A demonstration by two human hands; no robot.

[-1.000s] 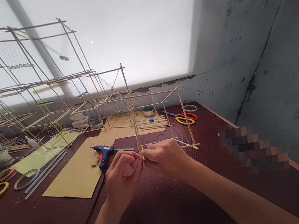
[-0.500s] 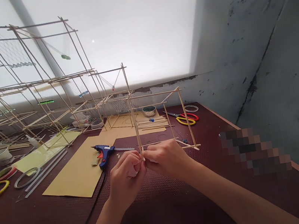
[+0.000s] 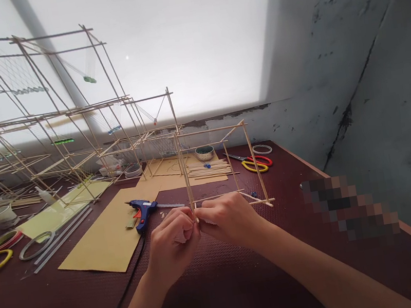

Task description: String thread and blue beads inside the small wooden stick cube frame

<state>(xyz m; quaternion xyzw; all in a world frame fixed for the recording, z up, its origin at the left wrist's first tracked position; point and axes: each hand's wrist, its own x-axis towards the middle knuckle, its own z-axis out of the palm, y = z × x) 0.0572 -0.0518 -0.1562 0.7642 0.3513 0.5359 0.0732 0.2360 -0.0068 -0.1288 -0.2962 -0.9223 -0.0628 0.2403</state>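
Note:
A box-shaped frame of thin wooden sticks (image 3: 257,166) stands on the dark red table in front of me. My left hand (image 3: 175,242) is closed at its near left bottom corner, with thumb and fingers pinching the stick joint. From the other side my right hand (image 3: 233,220) grips the same corner, its fingers curled round the sticks. The exact spot between the fingertips is partly hidden. Inside the frame a blue bead cluster (image 3: 207,165) shows. Left of my hands lies a blue hot glue gun (image 3: 145,213) with a clear glue stick in its back.
Several finished stick frames (image 3: 77,112) with hanging beads are stacked at the left. Red-and-yellow scissors (image 3: 256,164) lie behind the frame, near a bowl of beads (image 3: 205,153) and a stick bundle (image 3: 208,170). Brown card (image 3: 98,244), a tape roll (image 3: 37,244) and a white cup (image 3: 0,217) are at left.
Both hands keep their hold on the corner. The stick frame has shifted and tilted very slightly to the left; everything else stays put.

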